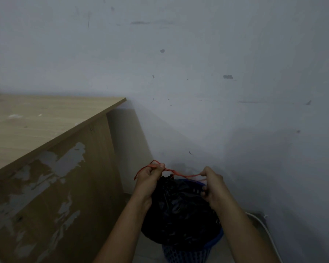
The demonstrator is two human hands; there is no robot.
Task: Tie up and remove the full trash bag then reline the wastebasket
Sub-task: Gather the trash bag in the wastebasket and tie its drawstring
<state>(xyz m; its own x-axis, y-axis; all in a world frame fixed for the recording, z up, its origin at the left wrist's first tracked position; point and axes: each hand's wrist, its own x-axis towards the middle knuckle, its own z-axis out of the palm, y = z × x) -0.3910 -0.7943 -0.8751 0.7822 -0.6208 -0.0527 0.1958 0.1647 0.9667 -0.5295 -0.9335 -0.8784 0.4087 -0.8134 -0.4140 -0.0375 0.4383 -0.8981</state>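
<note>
Both hands, left hand [149, 177] and right hand [212, 184], pinch the red string [179, 173] tight; it might snap, or the black bag [179, 211] may rip.

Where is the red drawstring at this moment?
In the head view, lower centre, the red drawstring stretches between the left hand and right hand, just above the black trash bag in the blue wastebasket.
</note>
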